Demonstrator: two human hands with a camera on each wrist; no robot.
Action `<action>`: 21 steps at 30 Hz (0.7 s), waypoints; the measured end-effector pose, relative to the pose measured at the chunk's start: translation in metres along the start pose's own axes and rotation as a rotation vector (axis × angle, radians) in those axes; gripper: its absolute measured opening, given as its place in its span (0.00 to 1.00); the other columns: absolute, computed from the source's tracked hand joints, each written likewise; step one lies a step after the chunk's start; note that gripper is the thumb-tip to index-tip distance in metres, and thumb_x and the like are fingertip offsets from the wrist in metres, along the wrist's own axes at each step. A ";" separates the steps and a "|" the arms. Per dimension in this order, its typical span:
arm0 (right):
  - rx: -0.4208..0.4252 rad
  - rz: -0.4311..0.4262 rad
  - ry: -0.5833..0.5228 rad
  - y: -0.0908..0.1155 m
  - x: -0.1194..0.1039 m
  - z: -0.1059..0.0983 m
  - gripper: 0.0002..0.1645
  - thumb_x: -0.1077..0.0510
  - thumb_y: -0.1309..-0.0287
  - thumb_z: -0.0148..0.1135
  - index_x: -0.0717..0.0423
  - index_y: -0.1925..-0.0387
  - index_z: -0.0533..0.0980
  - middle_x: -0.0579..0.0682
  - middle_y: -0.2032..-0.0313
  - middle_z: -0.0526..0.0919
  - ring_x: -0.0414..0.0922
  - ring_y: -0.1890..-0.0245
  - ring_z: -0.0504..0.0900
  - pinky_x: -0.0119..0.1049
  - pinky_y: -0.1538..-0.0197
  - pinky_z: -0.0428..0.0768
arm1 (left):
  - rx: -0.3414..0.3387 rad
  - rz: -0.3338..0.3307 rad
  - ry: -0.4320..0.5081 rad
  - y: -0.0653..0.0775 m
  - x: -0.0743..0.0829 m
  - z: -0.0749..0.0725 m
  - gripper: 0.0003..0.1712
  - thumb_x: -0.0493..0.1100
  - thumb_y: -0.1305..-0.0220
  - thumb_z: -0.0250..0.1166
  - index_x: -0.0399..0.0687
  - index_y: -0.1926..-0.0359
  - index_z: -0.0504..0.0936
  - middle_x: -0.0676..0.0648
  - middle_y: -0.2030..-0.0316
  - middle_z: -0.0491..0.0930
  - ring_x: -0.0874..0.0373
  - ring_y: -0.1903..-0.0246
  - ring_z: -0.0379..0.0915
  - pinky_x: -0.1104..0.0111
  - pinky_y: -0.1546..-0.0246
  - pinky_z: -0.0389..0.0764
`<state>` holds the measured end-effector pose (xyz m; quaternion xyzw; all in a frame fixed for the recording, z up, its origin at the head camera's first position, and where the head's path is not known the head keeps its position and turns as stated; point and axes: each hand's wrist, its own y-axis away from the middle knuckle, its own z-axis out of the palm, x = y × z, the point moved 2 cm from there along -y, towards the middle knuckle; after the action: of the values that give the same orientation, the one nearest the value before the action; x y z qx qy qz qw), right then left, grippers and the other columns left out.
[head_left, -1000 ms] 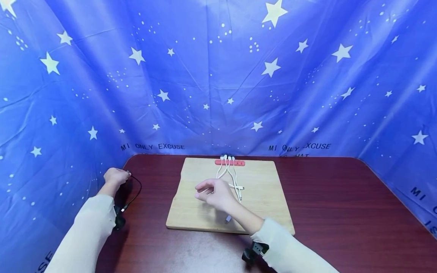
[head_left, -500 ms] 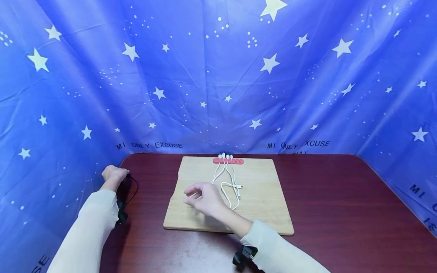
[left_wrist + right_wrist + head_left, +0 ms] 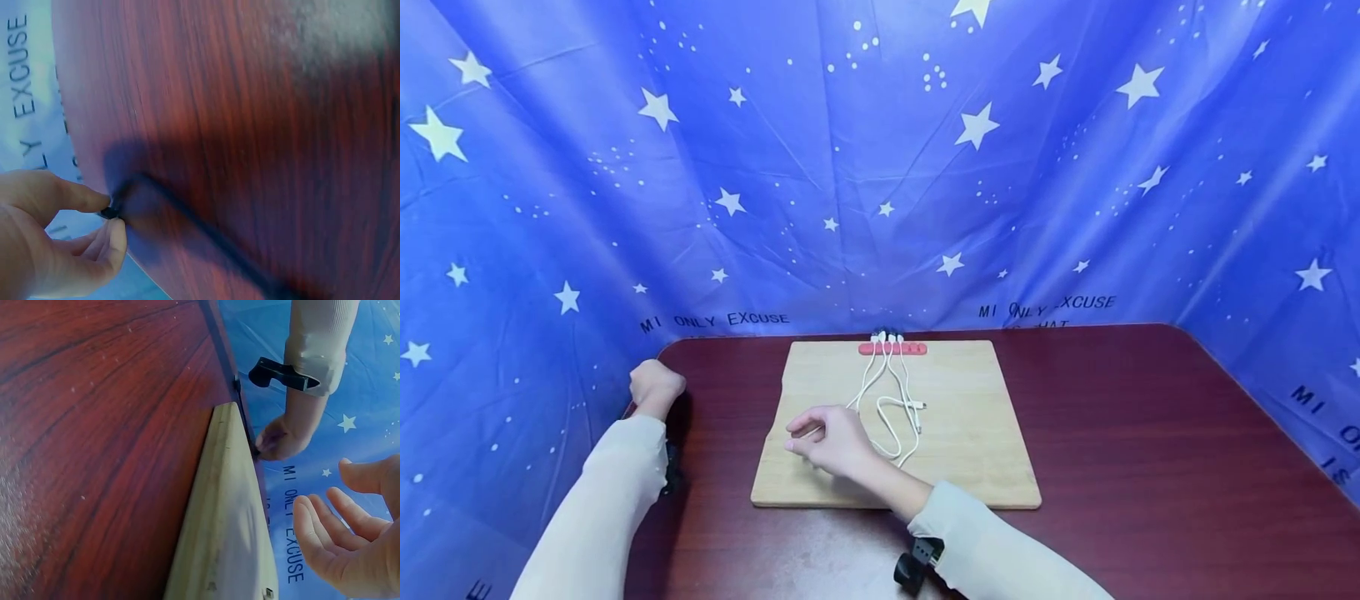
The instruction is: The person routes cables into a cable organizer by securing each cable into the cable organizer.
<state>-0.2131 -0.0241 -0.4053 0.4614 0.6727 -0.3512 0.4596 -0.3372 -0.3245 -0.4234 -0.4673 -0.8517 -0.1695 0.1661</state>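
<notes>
At the far left table edge, my left hand (image 3: pixel 657 387) pinches one end of a black cable (image 3: pixel 206 228) between thumb and fingers. In the left wrist view the cable bends up from the fingertips and runs off across the tabletop; the head view hides it behind the hand and sleeve. My right hand (image 3: pixel 835 442) hovers over the left part of a wooden board (image 3: pixel 962 442), its fingers loosely curved around nothing. Several white cables (image 3: pixel 889 448) trail down the board from a red cable holder (image 3: pixel 892 348) at its far edge, partly covered by the right hand.
The board lies on a dark red wooden table (image 3: pixel 1120 433). Blue star-printed cloth (image 3: pixel 820 167) rises around the table's back and sides. Black wrist cameras (image 3: pixel 913 567) are strapped at both sleeves.
My right hand has shifted left across the board. The black cable's loop, earlier visible right of the left hand, has slipped out of the head view's sight. The head view has turned slightly right.
</notes>
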 end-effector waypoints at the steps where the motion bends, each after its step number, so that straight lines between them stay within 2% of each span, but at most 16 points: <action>1: 0.000 0.003 0.000 -0.001 0.000 0.001 0.13 0.64 0.49 0.70 0.66 0.61 0.82 0.60 0.66 0.88 0.58 0.74 0.86 0.30 0.80 0.81 | -0.003 0.010 -0.005 0.000 0.003 0.001 0.32 0.40 0.49 0.56 0.19 0.46 0.70 0.20 0.46 0.71 0.30 0.47 0.73 0.48 0.51 0.81; 5: 0.005 0.006 0.015 -0.004 -0.002 0.002 0.12 0.63 0.49 0.70 0.64 0.61 0.82 0.58 0.66 0.88 0.52 0.76 0.86 0.27 0.81 0.80 | -0.005 0.104 -0.021 0.006 0.020 0.004 0.29 0.40 0.49 0.56 0.20 0.49 0.73 0.20 0.47 0.72 0.30 0.47 0.72 0.48 0.48 0.80; 8: 0.005 0.008 0.026 -0.005 -0.004 0.003 0.12 0.62 0.48 0.69 0.63 0.61 0.83 0.57 0.66 0.88 0.45 0.77 0.85 0.27 0.79 0.80 | -0.006 0.172 -0.027 0.012 0.034 0.006 0.25 0.40 0.49 0.55 0.22 0.54 0.77 0.21 0.49 0.74 0.31 0.49 0.73 0.48 0.47 0.79; 11: 0.010 0.011 0.040 -0.005 -0.004 0.004 0.11 0.62 0.48 0.70 0.62 0.62 0.83 0.56 0.66 0.88 0.37 0.78 0.82 0.26 0.78 0.80 | -0.014 0.252 -0.053 0.019 0.047 0.008 0.18 0.40 0.49 0.56 0.29 0.64 0.82 0.27 0.53 0.79 0.34 0.50 0.76 0.51 0.49 0.81; 14: 0.020 0.021 0.047 -0.006 -0.003 0.005 0.10 0.61 0.48 0.70 0.60 0.62 0.84 0.55 0.66 0.88 0.34 0.76 0.81 0.24 0.76 0.80 | -0.046 0.310 -0.052 0.027 0.058 0.010 0.13 0.42 0.47 0.57 0.37 0.72 0.85 0.35 0.61 0.85 0.39 0.53 0.78 0.54 0.49 0.81; 18: 0.030 0.044 0.041 -0.008 0.000 0.007 0.10 0.60 0.48 0.70 0.59 0.63 0.84 0.54 0.66 0.89 0.34 0.75 0.82 0.24 0.75 0.81 | -0.148 0.294 0.042 0.040 0.068 0.012 0.10 0.44 0.45 0.60 0.43 0.75 0.83 0.46 0.80 0.83 0.47 0.62 0.78 0.64 0.59 0.79; 21: 0.032 0.060 0.028 -0.010 0.001 0.009 0.11 0.59 0.48 0.70 0.59 0.62 0.84 0.54 0.66 0.89 0.36 0.74 0.84 0.25 0.73 0.81 | -0.228 0.265 0.123 0.050 0.075 0.014 0.09 0.45 0.45 0.62 0.45 0.72 0.83 0.55 0.86 0.78 0.55 0.67 0.76 0.72 0.69 0.74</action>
<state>-0.2199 -0.0350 -0.4083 0.4936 0.6593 -0.3416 0.4527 -0.3343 -0.2372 -0.3956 -0.5799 -0.7463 -0.2698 0.1845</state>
